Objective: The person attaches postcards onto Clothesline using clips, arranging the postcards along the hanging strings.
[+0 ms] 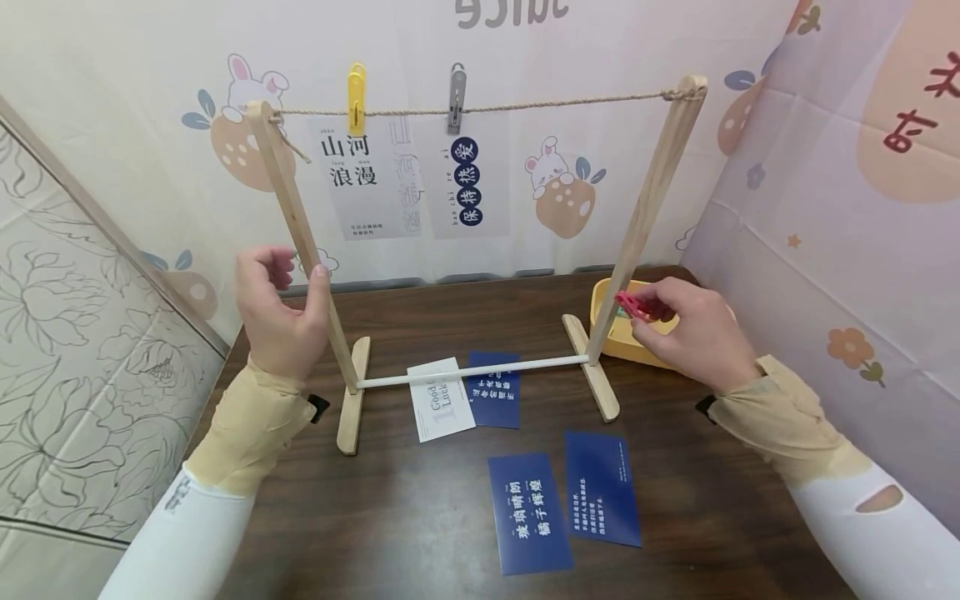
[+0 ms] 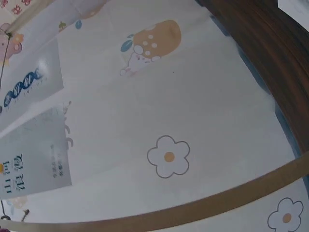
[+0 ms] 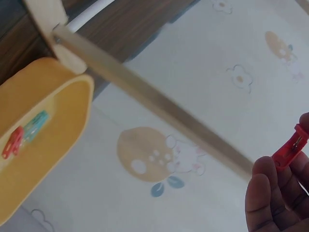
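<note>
My right hand [image 1: 701, 333] pinches a red clothespin [image 1: 633, 305] between thumb and fingers, beside the right wooden post [image 1: 645, 208]. In the right wrist view the fingers [image 3: 260, 193] hold the same red clothespin at the right edge. Next to the left post [image 1: 288, 192], my left hand [image 1: 281, 325] is raised with loosely bent fingers and holds nothing. A twine line [image 1: 562, 105] runs between the posts. From it hang two white cards, one under a yellow clothespin [image 1: 357, 96], the other under a grey clothespin [image 1: 456, 96].
Behind the right post stands a yellow basket [image 3: 72, 108] with red and teal clothespins inside. A white "Good Luck" card [image 1: 431, 417] overlaps a blue card [image 1: 504, 408] beneath the white crossbar [image 1: 525, 367]. Two more blue cards [image 1: 528, 542] lie nearer on the dark table [image 1: 405, 517].
</note>
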`<state>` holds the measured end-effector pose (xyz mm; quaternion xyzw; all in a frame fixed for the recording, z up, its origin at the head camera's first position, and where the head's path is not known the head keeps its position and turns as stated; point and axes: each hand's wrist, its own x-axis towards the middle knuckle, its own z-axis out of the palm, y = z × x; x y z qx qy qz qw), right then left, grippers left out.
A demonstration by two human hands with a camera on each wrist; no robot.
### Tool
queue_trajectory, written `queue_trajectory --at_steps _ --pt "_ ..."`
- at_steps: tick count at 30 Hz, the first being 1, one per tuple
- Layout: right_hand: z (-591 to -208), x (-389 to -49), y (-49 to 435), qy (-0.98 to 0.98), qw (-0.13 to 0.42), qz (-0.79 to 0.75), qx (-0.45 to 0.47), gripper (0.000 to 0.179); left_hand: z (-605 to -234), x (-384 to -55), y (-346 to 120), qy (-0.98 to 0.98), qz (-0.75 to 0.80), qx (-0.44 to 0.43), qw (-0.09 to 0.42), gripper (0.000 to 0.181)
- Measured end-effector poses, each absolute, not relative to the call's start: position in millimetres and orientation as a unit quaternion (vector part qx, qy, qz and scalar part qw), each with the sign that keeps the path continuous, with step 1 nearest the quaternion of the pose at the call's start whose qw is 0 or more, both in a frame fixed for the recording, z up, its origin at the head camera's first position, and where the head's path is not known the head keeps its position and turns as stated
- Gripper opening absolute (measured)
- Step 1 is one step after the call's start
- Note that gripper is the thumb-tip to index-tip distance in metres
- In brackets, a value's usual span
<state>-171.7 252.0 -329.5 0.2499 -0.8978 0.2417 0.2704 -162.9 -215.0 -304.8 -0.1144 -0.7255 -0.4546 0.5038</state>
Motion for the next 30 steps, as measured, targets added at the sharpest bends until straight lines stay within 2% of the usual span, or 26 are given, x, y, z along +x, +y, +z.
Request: queue_trajectory --at_steps 10,19,30 --pt "-325 -157 226 -0.87 0.282 0.251 0.318 0.027 -310 -150 -197 -0.754 -0.451 -0.159 0.451 0.034" --pt "-327 -148 208 -0.857 0.27 0.265 0.349 0.027 -323 -148 -181 -0.788 -0.441 -0.214 0.372 0.022" --pt "-330 -141 194 -0.851 0.254 0.263 0.377 0.032 -341 -142 -161 -0.826 -0.442 -0.235 0.259 0.011"
